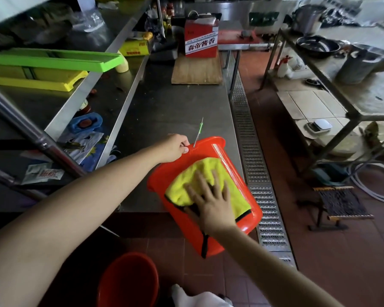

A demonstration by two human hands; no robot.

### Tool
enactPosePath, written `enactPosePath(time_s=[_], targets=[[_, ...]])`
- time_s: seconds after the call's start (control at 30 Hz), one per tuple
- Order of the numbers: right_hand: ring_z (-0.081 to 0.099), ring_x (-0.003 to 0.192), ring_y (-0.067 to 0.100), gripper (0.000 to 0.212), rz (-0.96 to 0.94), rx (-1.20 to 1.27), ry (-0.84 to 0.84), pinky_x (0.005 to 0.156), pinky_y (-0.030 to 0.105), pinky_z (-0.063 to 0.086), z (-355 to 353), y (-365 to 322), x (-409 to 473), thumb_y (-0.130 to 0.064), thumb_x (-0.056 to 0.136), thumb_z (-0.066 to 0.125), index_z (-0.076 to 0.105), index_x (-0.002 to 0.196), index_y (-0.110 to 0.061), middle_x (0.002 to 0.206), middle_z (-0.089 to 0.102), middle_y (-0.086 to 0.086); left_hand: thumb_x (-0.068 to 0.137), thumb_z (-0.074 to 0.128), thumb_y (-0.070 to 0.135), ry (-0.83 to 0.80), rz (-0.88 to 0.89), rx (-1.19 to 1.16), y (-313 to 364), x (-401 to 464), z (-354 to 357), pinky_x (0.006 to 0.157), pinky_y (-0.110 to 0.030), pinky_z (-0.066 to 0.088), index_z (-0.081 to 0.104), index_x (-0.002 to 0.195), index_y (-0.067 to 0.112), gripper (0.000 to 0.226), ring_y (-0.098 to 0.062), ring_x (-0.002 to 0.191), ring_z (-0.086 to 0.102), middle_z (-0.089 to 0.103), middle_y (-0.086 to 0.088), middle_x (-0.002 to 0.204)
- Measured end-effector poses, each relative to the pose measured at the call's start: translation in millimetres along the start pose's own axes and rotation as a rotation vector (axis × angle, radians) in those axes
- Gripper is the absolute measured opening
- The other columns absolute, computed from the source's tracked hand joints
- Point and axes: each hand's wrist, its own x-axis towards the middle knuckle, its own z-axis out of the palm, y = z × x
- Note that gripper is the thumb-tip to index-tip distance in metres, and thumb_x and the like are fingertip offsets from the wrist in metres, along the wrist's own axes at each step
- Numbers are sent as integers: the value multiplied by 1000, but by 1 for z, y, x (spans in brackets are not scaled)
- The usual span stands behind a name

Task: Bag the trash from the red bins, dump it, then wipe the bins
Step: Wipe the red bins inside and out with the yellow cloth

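Observation:
A red bin (164, 173) lies tipped on its side across the near end of the steel table (175, 103), jutting past the table's edge. My left hand (175, 147) grips the bin's far end near its base. A yellow cloth (208, 173) is spread over the bin's upper side. My right hand (211, 202) presses flat on the cloth with fingers spread. A second red bin (129, 278) stands on the floor below, at the bottom of the view.
A green-handled knife (198, 131) lies on the table just beyond the bin. Farther back are a wooden board (196, 72) and a red-and-white box (201, 35). Shelves with clutter run along the left. A metal floor drain (253, 162) runs on the right.

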Motion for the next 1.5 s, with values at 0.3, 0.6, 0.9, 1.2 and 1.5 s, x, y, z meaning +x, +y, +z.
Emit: enactPosePath(time_s=[0.3, 0.6, 0.9, 1.2, 1.5], targets=[[18, 153, 26, 68, 127, 208, -18, 117, 54, 28, -13, 52, -5, -78, 89, 41, 33, 150, -50, 168, 8, -12, 95, 62, 25, -6, -18, 3, -4, -6, 2, 77, -30, 47, 63, 99, 22, 5, -14, 90, 61, 64, 2, 105], [6, 154, 33, 74, 344, 245, -91, 117, 60, 16, -19, 33, -10, -79, 85, 41, 22, 152, -54, 168, 5, -9, 96, 61, 25, 29, -28, 0, 2, -8, 4, 76, -27, 41, 63, 107, 19, 12, -16, 92, 59, 64, 1, 105], [8, 155, 32, 65, -30, 47, -21, 118, 60, 22, -8, 18, -32, -73, 92, 42, 33, 151, -47, 169, 4, -7, 97, 59, 24, -10, -1, 25, -4, -8, 3, 77, -31, 45, 59, 101, 22, 5, -16, 92, 60, 63, 1, 106], [22, 150, 34, 71, 384, 306, -90, 116, 56, 30, -19, 70, -33, -80, 89, 32, 20, 153, -52, 168, 7, -11, 100, 54, 26, 37, 14, 110, 3, -6, 9, 79, -33, 49, 58, 107, 21, 10, -17, 95, 58, 59, -1, 111], [8, 154, 39, 60, -165, 41, 41, 117, 66, 16, 6, 3, -64, -67, 97, 42, 40, 150, -40, 168, 13, -1, 100, 52, 25, 62, 26, 192, -5, -8, 13, 72, -31, 46, 56, 111, 24, 12, -18, 93, 57, 55, -1, 112]])
